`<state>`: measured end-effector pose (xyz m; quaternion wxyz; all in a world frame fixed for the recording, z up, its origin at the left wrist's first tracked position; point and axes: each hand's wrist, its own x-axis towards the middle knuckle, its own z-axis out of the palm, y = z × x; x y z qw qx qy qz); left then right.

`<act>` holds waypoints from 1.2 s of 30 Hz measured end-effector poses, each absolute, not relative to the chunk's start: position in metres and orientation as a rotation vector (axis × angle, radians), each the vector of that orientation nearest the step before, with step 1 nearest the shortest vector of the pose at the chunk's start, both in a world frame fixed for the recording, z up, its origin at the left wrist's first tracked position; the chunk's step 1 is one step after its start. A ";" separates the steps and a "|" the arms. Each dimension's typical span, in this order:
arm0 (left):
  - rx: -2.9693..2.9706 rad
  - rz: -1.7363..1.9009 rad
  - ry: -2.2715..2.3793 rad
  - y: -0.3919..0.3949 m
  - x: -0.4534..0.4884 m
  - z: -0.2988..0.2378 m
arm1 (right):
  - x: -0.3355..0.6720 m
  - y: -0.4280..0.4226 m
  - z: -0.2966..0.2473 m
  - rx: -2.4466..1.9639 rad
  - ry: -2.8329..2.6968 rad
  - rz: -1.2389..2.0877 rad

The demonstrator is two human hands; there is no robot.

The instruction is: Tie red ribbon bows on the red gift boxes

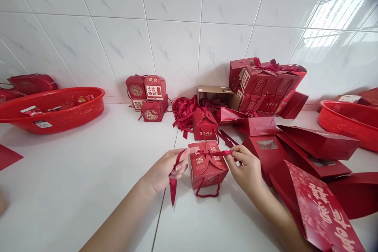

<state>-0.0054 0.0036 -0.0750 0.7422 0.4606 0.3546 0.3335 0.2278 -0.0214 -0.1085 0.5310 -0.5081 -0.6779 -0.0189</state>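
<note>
A small red gift box (pixel 208 167) with pale lettering stands on the white tiled surface between my hands. A dark red ribbon (pixel 217 153) runs through the closed flaps on its top, and a twisted cord handle (pixel 208 195) hangs at its near side. My left hand (pixel 174 165) pinches one end of the ribbon at the box's left edge, its pointed tail dangling below the fingers. At the box's right edge, my right hand (pixel 245 163) pinches the other end, drawn taut across the top. Just behind stands another red box (pixel 204 124), with a heap of loose ribbons (pixel 186 112) beside it.
Stacked gift boxes (pixel 262 86) stand at the back right by an open cardboard box (pixel 215 89). Red paper bags (pixel 319 204) lie piled at the right. Red plastic baskets (pixel 71 116) flank both sides. More small boxes (pixel 147 94) stand against the tiled wall.
</note>
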 end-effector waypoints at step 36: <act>2.656 0.833 0.968 -0.029 0.026 -0.066 | 0.209 -0.036 -0.068 -0.977 -1.790 0.814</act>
